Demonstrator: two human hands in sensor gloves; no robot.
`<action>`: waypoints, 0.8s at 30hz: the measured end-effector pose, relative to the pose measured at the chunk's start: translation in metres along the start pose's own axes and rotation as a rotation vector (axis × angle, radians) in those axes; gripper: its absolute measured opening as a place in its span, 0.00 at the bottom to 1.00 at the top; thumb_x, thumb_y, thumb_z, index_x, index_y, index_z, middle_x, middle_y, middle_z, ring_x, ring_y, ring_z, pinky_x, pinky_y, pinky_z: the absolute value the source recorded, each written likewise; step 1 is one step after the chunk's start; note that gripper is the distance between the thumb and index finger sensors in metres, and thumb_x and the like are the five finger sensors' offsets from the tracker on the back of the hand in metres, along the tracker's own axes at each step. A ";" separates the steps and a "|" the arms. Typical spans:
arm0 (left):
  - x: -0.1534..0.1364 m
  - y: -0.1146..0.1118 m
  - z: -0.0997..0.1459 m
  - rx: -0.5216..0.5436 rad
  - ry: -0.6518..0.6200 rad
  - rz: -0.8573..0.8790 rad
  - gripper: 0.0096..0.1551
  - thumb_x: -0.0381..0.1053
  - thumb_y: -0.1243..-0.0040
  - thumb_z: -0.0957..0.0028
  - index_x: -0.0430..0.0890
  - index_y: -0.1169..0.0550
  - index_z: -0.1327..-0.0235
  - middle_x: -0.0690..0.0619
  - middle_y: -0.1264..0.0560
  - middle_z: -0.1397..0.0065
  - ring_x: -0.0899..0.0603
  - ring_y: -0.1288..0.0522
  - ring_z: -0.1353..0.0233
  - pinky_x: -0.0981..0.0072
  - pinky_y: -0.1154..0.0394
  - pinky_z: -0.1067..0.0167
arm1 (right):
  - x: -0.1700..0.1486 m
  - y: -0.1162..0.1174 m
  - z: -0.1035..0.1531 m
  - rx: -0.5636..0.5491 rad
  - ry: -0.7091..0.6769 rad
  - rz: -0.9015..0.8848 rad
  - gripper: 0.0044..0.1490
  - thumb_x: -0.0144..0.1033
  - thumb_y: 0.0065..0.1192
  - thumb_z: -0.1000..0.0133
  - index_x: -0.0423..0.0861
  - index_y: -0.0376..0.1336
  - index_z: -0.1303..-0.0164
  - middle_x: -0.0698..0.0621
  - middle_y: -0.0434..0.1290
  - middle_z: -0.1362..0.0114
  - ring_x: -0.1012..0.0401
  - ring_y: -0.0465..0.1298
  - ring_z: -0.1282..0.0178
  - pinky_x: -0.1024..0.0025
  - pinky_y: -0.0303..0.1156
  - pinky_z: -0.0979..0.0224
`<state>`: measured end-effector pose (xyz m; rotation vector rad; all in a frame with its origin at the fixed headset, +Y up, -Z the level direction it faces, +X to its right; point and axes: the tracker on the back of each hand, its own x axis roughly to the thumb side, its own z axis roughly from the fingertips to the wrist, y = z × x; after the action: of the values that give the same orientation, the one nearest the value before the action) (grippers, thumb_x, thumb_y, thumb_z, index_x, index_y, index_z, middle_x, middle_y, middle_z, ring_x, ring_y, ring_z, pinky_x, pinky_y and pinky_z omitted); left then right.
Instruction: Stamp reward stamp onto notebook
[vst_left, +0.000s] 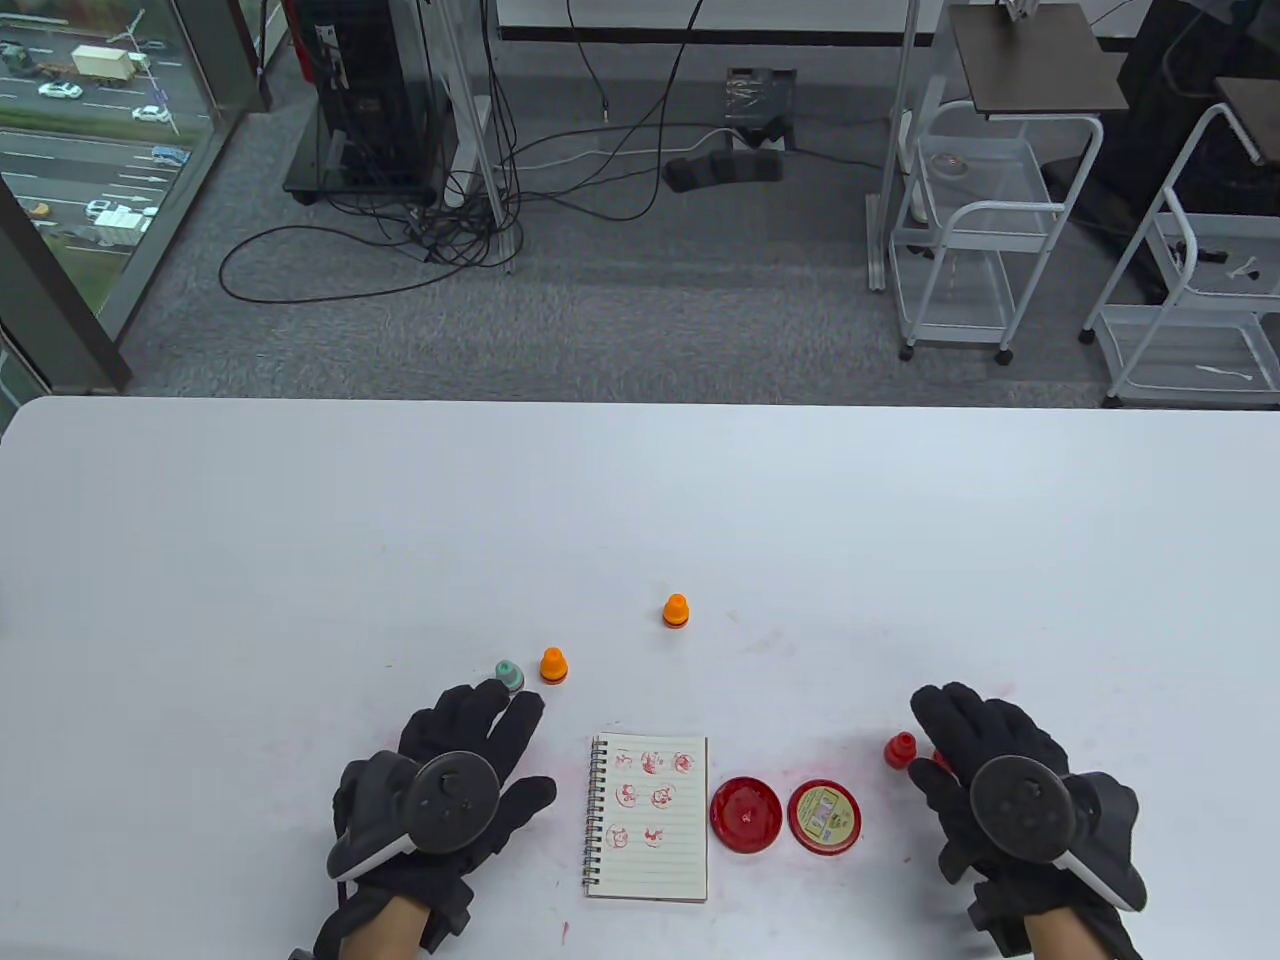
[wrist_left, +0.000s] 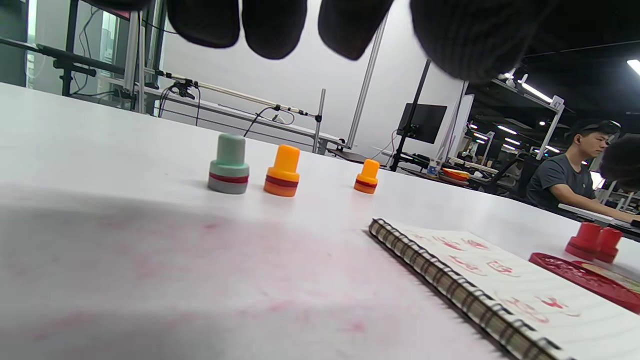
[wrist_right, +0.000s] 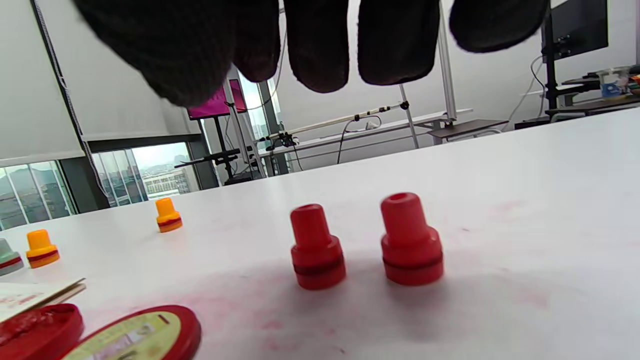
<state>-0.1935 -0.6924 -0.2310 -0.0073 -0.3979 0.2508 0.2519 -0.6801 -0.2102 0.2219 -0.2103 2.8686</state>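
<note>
A small spiral notebook (vst_left: 650, 815) lies open on the white table, its lined page (wrist_left: 505, 277) bearing several red stamp marks. To its right sit an open red ink pad (vst_left: 746, 814) and its lid (vst_left: 824, 817). Two red stamps (wrist_right: 317, 247) (wrist_right: 411, 240) stand upright under my right hand (vst_left: 985, 740), which hovers over them with straight fingers and holds nothing. My left hand (vst_left: 480, 730) lies flat, fingers straight, its tips just short of a green stamp (vst_left: 509, 675). An orange stamp (vst_left: 553, 665) stands beside the green one.
Another orange stamp (vst_left: 676, 611) stands further back near the table's middle. Faint red ink smears mark the tabletop (wrist_left: 150, 265) around the notebook. Beyond the far table edge are floor cables and white carts (vst_left: 975, 230). A person (wrist_left: 570, 172) sits at a desk in the background.
</note>
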 end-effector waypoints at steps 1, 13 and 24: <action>-0.002 0.002 0.000 0.031 0.010 -0.006 0.53 0.67 0.43 0.49 0.49 0.44 0.12 0.36 0.43 0.13 0.26 0.40 0.19 0.26 0.40 0.28 | 0.005 -0.003 0.000 -0.014 -0.021 0.005 0.40 0.49 0.64 0.47 0.55 0.59 0.23 0.46 0.65 0.16 0.38 0.67 0.22 0.29 0.63 0.26; -0.033 0.013 -0.062 -0.124 0.142 -0.038 0.55 0.63 0.39 0.50 0.46 0.46 0.13 0.38 0.45 0.13 0.26 0.40 0.19 0.28 0.39 0.28 | 0.020 -0.007 0.000 -0.058 -0.089 -0.023 0.37 0.48 0.62 0.45 0.54 0.60 0.23 0.46 0.66 0.17 0.37 0.67 0.23 0.29 0.64 0.27; -0.050 -0.027 -0.106 -0.308 0.224 -0.086 0.49 0.57 0.33 0.53 0.44 0.37 0.19 0.41 0.36 0.20 0.32 0.34 0.24 0.30 0.38 0.28 | 0.016 -0.005 -0.002 -0.041 -0.072 -0.043 0.36 0.48 0.61 0.44 0.53 0.60 0.23 0.45 0.66 0.17 0.37 0.68 0.24 0.31 0.66 0.28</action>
<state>-0.1906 -0.7267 -0.3462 -0.3171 -0.2102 0.1002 0.2374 -0.6712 -0.2084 0.3184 -0.2747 2.8133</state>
